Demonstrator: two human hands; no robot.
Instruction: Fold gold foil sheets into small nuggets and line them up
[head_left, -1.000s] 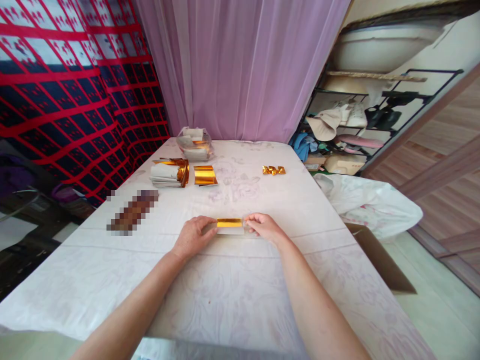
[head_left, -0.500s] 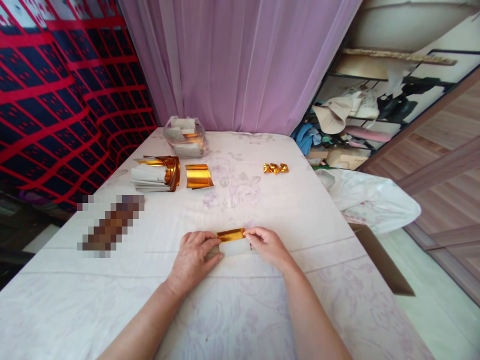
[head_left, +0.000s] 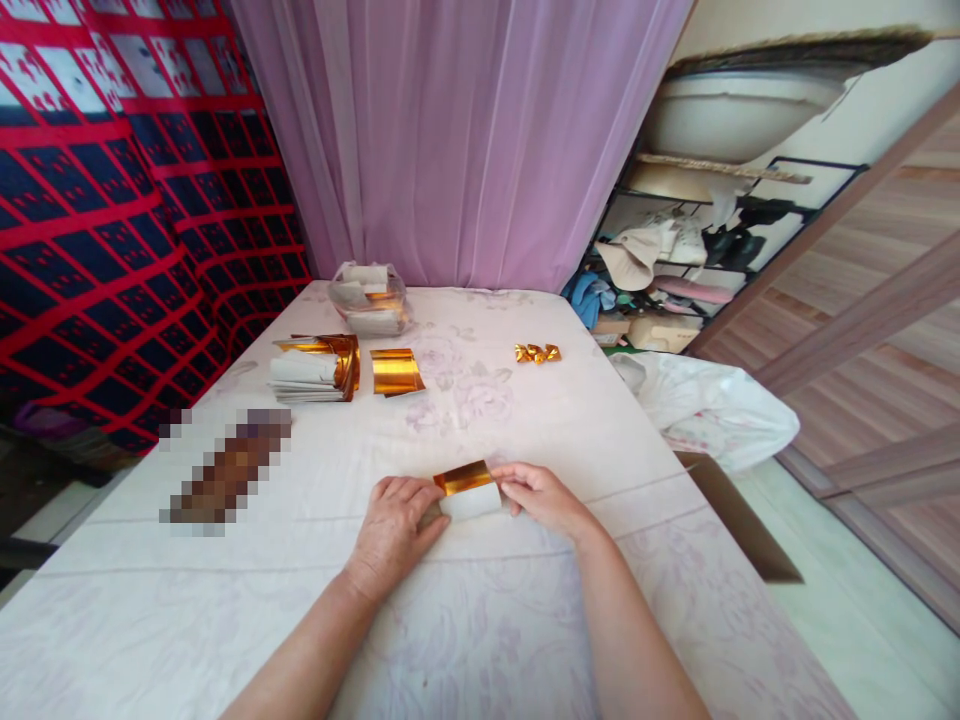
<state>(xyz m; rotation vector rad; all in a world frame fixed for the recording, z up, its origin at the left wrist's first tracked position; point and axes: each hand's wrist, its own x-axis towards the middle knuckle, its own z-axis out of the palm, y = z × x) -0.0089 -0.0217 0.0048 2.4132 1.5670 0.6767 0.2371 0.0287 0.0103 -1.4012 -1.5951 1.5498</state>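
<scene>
Fingers (head_left: 514, 471) nearly closed, the left hand (head_left: 396, 525) and right hand (head_left: 545, 497) hold opposite ends of a gold-and-white paper (head_left: 471, 500) (gold side farther, from here) on the table (head_left: 465, 630); beyond, a paper stack (head_left: 311, 375) sits left, gold pieces (head_left: 538, 354) right.

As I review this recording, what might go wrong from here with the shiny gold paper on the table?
The rectangular gold-and-pale-grey paper sheet is held near its ends by the left hand and right hand, so uneven pressure might crease it crookedly.

The curved stack of grey-backed gold sheets has uneven edges; a bump could spread it.

The small, shiny, folded gold pieces lie beyond the right hand; a careless reach might crush them.
</scene>
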